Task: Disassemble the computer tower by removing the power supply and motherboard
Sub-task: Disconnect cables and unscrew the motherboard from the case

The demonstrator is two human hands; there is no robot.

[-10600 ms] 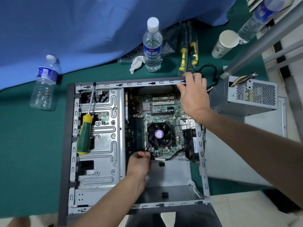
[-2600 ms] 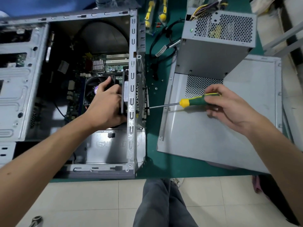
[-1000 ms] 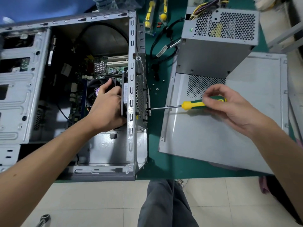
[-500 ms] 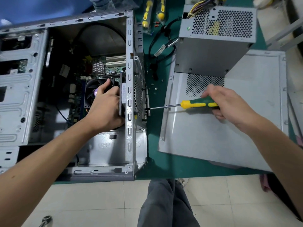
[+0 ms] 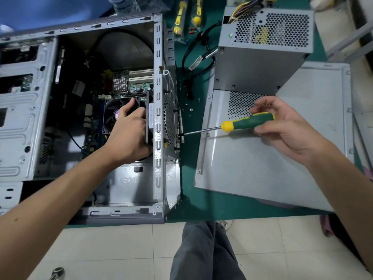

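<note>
Head view: right hand (image 5: 282, 126) re-gripped, fingers pinching screwdriver (image 5: 248, 123), tip still at tower (image 5: 159, 110) rear screw. Left hand (image 5: 129, 136) keeps clasping rear fan inside. PSU (image 5: 260, 47) already out, far right; motherboard (image 5: 121, 85) still mounted.

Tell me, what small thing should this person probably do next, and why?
Probably keep turning the screwdriver to back that screw out. Its tip sits on a screw at the back panel of the case, the right hand pinches the green handle, and the left hand grips the black fan inside that panel, likely to stop it dropping. The power supply is already out.
</note>
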